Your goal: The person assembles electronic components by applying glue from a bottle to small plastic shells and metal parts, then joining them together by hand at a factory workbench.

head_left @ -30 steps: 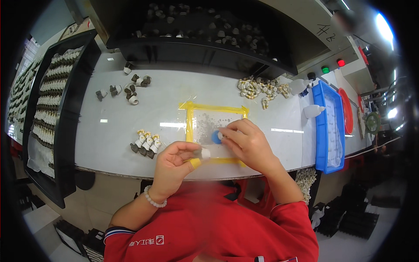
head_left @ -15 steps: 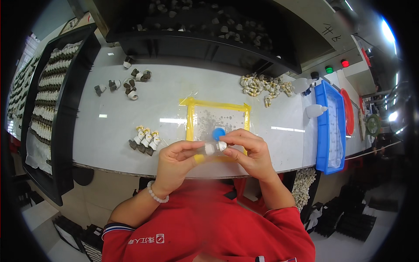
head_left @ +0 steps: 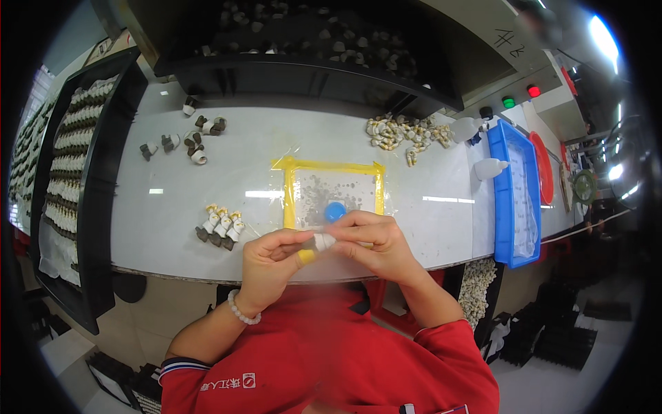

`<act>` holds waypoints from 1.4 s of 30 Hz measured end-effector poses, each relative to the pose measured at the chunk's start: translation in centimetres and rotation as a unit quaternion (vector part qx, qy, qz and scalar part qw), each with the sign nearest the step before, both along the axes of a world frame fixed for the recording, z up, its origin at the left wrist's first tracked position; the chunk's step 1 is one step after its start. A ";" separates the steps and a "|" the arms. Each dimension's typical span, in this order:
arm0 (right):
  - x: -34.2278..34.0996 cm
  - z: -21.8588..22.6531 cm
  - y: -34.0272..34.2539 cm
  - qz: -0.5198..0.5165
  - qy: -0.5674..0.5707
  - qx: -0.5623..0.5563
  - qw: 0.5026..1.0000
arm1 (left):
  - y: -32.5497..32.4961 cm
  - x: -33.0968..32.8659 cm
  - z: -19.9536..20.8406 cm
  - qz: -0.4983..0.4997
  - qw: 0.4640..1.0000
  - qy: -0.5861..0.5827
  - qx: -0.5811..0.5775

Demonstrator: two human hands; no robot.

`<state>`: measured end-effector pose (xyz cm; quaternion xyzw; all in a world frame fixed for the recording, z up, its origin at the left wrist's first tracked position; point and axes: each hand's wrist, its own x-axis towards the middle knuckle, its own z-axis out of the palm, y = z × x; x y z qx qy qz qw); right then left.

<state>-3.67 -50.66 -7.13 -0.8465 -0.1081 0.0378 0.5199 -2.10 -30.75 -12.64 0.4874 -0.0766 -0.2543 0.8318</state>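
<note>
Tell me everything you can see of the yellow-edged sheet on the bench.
The yellow-edged sheet lies flat on the white bench. It is pale and roughly rectangular, framed with yellow tape; clear, wrinkled film spreads past its sides. Grey spots mark much of its surface. A blue round object rests on its near half. The left hand and right hand hide part of its near edge; whether they touch it cannot be told.

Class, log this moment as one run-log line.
left hand: pinching white piece | right hand: at its right end, grip unclear | beyond: blue disc, yellow tape frame | tabletop left: white figures
</note>
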 end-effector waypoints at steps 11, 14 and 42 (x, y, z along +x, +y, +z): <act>4.5 -1.3 -9.3 -0.264 -0.134 -0.235 0.926 | 10.4 3.6 2.9 0.244 0.896 -0.263 0.262; 5.0 -1.9 -10.4 -0.305 -0.085 -0.270 0.909 | 13.0 4.3 2.7 0.295 0.781 -0.339 0.434; 2.5 -1.8 -7.0 -0.215 -0.100 -0.166 0.957 | 12.1 6.5 4.6 0.136 0.742 -0.422 0.503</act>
